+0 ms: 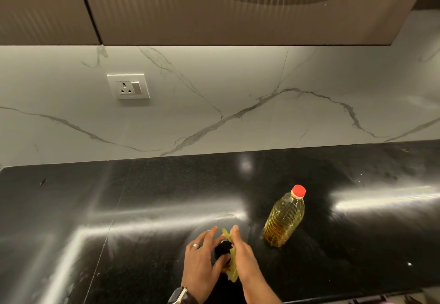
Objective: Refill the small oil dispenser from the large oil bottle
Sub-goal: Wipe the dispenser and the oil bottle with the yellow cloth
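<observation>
Head view looked down on a glossy black countertop point(166, 208) backed by a white marble-veined wall point(214, 103). Near the lower middle of the counter stood the small oil dispenser point(223, 249), seen almost straight from above, so that only its dark round top showed; its long axis ran upright, toward the camera, and which way any spout faced could not be told. The left hand point(202, 259), with a ring on one finger and a watch point(178, 294) at the wrist, wrapped the dispenser from the left: the thumb curled under the near side of the dark top, the other fingers stretched out past its far side. The right hand point(242, 253) lay against the dispenser's right side with its fingers together, pressing a yellow cloth-like piece point(232, 269) against it; the yellow piece stuck out beyond the fingertips at the far end and below the palm at the near end. Whether those fingers curled round the dispenser could not be told.

To the right, well apart from both hands, the large oil bottle point(284, 220) stood upright on the counter, its red cap point(299, 190) on, its neck pointing up and away from the viewer. Golden oil filled it. A wall socket point(128, 86) sat on the wall at the upper left.
</observation>
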Demonstrator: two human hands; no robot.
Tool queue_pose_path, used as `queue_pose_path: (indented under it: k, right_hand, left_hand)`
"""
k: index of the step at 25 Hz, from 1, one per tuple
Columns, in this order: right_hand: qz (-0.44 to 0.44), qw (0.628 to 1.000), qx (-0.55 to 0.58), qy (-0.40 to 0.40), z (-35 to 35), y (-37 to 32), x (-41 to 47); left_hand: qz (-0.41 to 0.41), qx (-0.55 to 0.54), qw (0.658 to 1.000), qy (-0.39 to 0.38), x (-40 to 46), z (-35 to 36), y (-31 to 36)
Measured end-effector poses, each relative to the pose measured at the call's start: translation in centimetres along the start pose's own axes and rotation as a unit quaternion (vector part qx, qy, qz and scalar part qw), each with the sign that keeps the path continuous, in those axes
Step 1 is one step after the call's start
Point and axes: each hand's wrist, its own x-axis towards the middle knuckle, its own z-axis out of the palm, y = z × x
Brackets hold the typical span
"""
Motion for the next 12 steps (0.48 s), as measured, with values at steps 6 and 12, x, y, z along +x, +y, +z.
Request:
queue_pose_path:
  k: [6, 12]
  right_hand:
    - [-0.063, 0.991, -0.113, -0.041, -1.1, 0.2, 2.8]
    - [-0.010, 0.998, -0.054, -0.023, -0.7, 2.8, 4.3]
  left_hand:
    - [-0.009, 0.001, 1.000, -0.001, 0.1, 0.7, -0.7]
    - [-0.007, 0.003, 1.000, -0.013, 0.0, 0.0, -0.2]
